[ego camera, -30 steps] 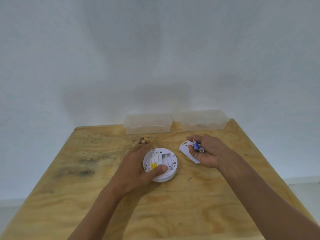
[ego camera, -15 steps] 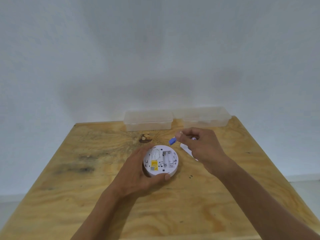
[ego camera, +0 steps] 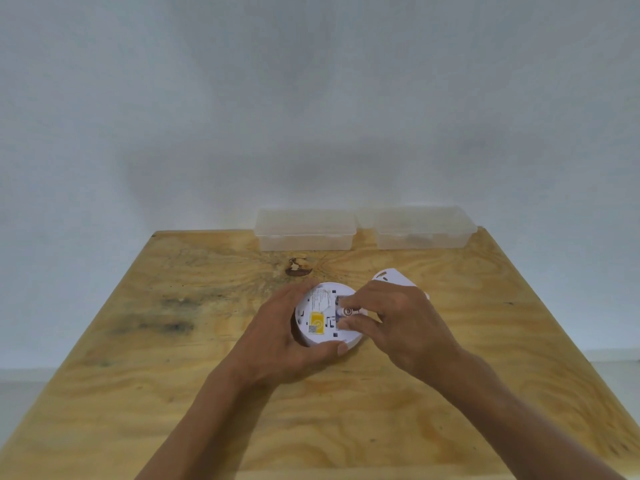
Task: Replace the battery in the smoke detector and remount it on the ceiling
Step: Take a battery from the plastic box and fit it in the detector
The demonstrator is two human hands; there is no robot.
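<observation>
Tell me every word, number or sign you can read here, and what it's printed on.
No text is legible here.
Yellow label on the smoke detector: dark print and a small code square, too blurred to read.
Fine grey print above it: too small to read.
Battery in the right hand: no readable marking.

White round smoke detector [ego camera: 320, 320] lies back-up on the table, battery [ego camera: 347, 311] at its open compartment.

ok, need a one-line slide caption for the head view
Left hand steadies the upturned smoke detector on a plywood table while the right hand presses a battery into it.
</observation>
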